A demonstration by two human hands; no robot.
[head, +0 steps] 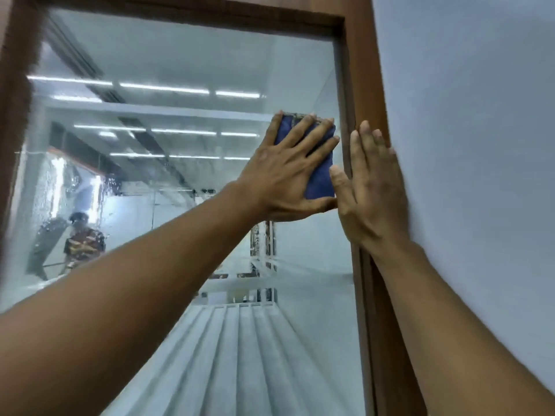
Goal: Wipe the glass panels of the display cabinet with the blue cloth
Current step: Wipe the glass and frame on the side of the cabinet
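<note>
A large glass panel (186, 181) in a brown wooden frame (365, 85) fills the view. My left hand (288, 169) presses a folded blue cloth (321, 172) flat against the glass near the panel's right edge, fingers spread and straight. My right hand (375, 187) rests flat with straight fingers on the frame's right upright, just beside the cloth. The left part of the glass looks streaked and wet.
A plain pale wall (468, 145) lies right of the frame. The glass reflects ceiling lights and a person (84, 241) at the lower left. Frosted horizontal bands (270, 283) and vertical slats (240, 340) show in the lower glass.
</note>
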